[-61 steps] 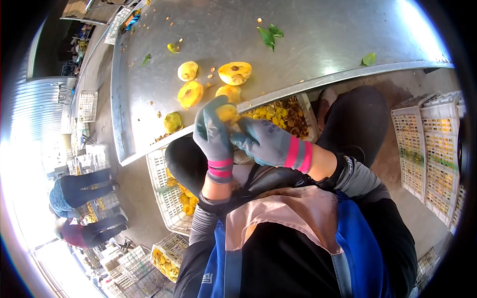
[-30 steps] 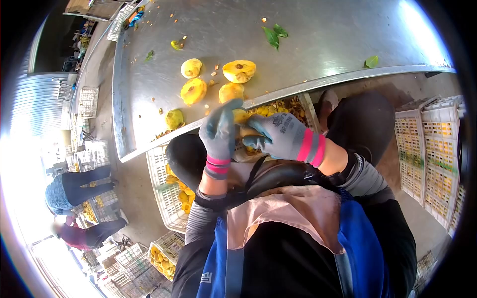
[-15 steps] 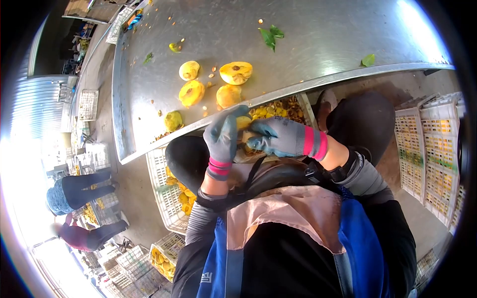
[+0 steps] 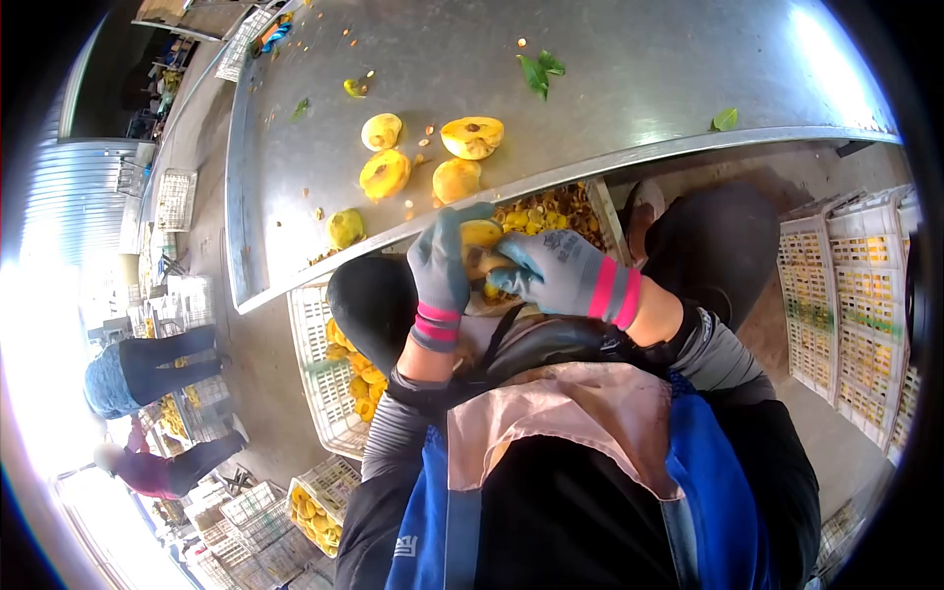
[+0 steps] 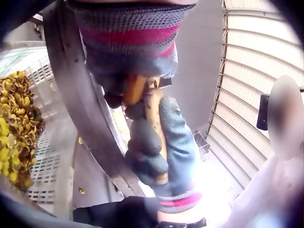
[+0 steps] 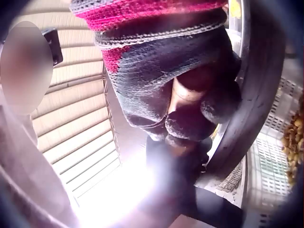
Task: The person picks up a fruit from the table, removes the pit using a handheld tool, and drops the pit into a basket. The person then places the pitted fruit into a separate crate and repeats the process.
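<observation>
My gloved left hand (image 4: 438, 264) grips a yellow fruit half (image 4: 480, 234) over my lap, just below the table's near edge. Close against it, my gloved right hand (image 4: 560, 270) holds a tan wooden handle, its fingers curled round it. That handle (image 5: 154, 111) shows best in the left wrist view, pointing up at the fruit; its working end is hidden between the hands. In the right wrist view a strip of the handle (image 6: 180, 97) shows between the fingers. Several yellow fruit halves (image 4: 472, 138) lie on the metal table (image 4: 639, 79) beyond the hands.
Beneath the table edge a crate (image 4: 615, 221) holds yellow and brown scraps. Another white crate (image 4: 320, 383) with yellow pieces stands left of my knee. Stacked crates (image 4: 846, 295) are at the right. Leaves (image 4: 536, 74) lie on the table. Two people bend over crates at far left.
Both hands have come slightly down toward my lap since two seconds ago, the right one also a little rightward. They make small movements at the fruit. The halves on the table stay put.
</observation>
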The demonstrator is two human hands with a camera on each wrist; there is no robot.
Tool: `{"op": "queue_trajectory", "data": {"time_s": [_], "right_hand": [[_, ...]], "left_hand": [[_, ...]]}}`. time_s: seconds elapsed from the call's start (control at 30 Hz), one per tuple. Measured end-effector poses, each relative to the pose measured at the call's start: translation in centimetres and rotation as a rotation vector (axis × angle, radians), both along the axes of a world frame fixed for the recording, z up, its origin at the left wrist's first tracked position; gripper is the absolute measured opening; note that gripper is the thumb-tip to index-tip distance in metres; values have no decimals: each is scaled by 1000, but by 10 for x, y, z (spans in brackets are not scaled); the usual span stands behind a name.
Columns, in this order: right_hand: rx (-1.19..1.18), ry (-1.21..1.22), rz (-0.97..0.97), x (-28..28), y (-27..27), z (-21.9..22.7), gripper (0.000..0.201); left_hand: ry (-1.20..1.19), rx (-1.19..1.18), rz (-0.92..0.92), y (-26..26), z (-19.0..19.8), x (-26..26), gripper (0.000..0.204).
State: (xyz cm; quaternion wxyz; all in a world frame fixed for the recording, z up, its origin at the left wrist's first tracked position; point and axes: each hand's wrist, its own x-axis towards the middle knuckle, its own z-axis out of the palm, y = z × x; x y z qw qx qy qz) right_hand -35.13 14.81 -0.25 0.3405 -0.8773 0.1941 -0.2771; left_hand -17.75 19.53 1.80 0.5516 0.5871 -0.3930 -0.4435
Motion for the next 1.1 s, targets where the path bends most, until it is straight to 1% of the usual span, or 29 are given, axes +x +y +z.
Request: {"op": "queue_trajectory", "data": {"time_s": [0.03,0.07,0.13,0.17,0.2,0.23,0.27,0.3,0.33,0.37,0.4,0.43,0.47,0.5,0.53,0.57,0.6,0.63,0.67,0.7,0.77,0.8,0.83,0.9,0.93,1.0,1.03,1.07,1.1], "right_hand": [[-39,4,105,-2,-6,-2,27],[80,-72,121,-6,-10,-3,27],[320,-221,158,-14,-15,4,25],[405,-203,99,-19,-15,6,26],[484,-191,41,-22,-16,9,26],[464,-85,-19,-21,-17,4,31],[443,25,-72,-20,-18,0,37],[394,98,-114,-18,-14,-11,41],[343,168,-158,-14,-7,-23,46],[291,237,-202,-10,-5,-34,51],[318,334,-188,-6,-7,-45,63],[319,372,-160,-1,-9,-44,61],[318,413,-138,3,-11,-43,59],[318,457,-118,4,-12,-42,57],[273,594,-78,6,-12,-45,54],[221,729,-43,8,-11,-51,51],[167,863,-8,12,-9,-58,49],[111,996,27,19,-11,-45,46],[203,894,12,18,-13,-30,45],[201,802,-20,20,-14,-22,41],[204,611,-97,22,-17,-16,34],[184,539,-138,22,-17,-27,35],[192,544,-136,21,-18,-28,35],[208,557,-128,19,-18,-28,35],[212,573,-127,19,-17,-26,36],[234,485,-154,19,-21,-25,39],[250,437,-169,19,-21,-23,41],[214,333,-193,16,-22,-18,45],[260,234,-206,13,-24,-7,44]], "left_hand": [[-14,0,-24,1,-1,1,50],[-29,-1,-51,1,-4,3,53],[437,77,86,-2,-14,13,60],[669,113,156,-2,-16,20,64],[600,133,119,5,-9,28,70],[323,70,118,12,-6,36,67],[-168,-9,106,20,-5,51,65],[-558,-81,77,33,2,71,61],[-955,-153,118,46,9,92,57],[-748,-98,219,61,25,106,52],[-518,-70,338,76,41,120,48],[-299,-68,469,91,57,134,43],[-492,-52,512,115,39,181,43],[-489,66,525,133,36,206,37],[-637,271,438,149,29,240,34],[-884,795,389,143,43,247,27],[-1202,571,307,138,37,260,29],[-1505,325,219,123,40,259,34],[-1329,262,229,99,40,259,38],[-1151,207,235,58,55,237,42],[-1027,159,49,-18,66,209,48],[-1033,168,-31,-59,57,209,51],[-1037,177,-115,-97,47,207,54],[-1133,190,-220,-158,30,191,62],[-1243,179,-287,-180,14,190,63],[-1459,162,-424,-206,-26,191,65],[-1381,101,-430,-208,-35,200,64],[-1305,41,-439,-209,-38,214,63],[-1227,-17,-449,-211,-41,219,62]]}}
